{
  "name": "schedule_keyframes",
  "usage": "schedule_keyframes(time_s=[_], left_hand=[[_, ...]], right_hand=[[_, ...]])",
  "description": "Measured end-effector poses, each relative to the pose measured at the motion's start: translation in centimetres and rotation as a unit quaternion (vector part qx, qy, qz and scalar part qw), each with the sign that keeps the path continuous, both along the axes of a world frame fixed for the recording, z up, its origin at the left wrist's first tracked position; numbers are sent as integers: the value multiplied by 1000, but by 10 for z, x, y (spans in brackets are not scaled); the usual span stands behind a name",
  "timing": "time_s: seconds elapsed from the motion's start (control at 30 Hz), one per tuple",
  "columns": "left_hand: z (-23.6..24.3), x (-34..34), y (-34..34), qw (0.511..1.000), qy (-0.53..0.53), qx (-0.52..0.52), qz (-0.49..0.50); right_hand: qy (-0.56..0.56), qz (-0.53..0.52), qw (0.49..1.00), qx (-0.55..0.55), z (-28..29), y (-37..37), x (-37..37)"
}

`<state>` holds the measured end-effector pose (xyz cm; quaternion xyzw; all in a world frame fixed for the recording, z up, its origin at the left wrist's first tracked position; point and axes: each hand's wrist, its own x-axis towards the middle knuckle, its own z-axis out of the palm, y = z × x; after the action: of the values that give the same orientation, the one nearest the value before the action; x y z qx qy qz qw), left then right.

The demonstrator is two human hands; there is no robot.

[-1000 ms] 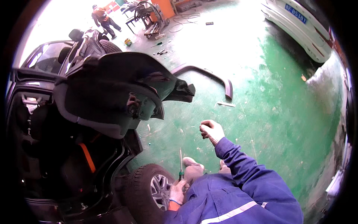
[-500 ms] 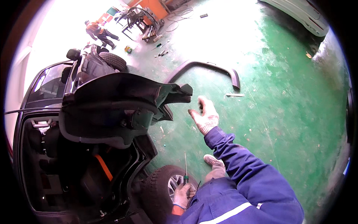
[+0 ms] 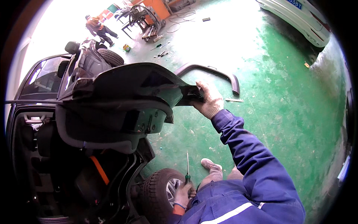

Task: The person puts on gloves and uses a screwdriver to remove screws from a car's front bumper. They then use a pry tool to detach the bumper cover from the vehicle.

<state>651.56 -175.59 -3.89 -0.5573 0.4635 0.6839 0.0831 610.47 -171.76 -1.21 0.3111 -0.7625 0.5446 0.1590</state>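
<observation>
A black car door [image 3: 112, 89] stands swung open, its inner side toward me. At its outer end is a dark trim piece [image 3: 189, 95]. My right hand [image 3: 210, 101], in a pale knit glove, grips the end of this piece, thumb and fingers on opposite sides; some fingertips are hidden behind it. Lower down, my gloved left hand [image 3: 182, 195] is wrapped round the green handle of a screwdriver [image 3: 187, 177], its shaft pointing up. That hand is beside the car's wheel [image 3: 164, 190], well below the door.
On the green floor [image 3: 276, 123] lie a curved wheel arch trim [image 3: 229, 76], a thin flat strip [image 3: 234, 100] and several hand tools [image 3: 162, 54]. A pale car [image 3: 298, 18] stands far right. Far left, another person [image 3: 97, 28] walks near a cart [image 3: 147, 22].
My right hand has gone from open beside the trim piece to gripping its end. The door appears further right and tilted differently. My left hand still holds the screwdriver upright.
</observation>
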Motion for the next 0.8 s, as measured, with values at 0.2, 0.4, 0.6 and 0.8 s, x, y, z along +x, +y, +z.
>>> schedule_keyframes(time_s=[0.2, 0.4, 0.6, 0.8], left_hand=[[-4, -4, -15, 1000, 0, 16, 1], [4, -15, -26, 999, 5, 39, -6], [-5, -1, -33, 999, -33, 28, -26], [-16, 17, -36, 996, -73, 42, -36]], right_hand=[[6, -13, 1000, -9, 0, -3, 0], [28, -104, 994, -12, -3, -17, 13], [15, -87, 994, -64, -13, -18, 15], [40, -145, 979, -137, -33, -9, 38]])
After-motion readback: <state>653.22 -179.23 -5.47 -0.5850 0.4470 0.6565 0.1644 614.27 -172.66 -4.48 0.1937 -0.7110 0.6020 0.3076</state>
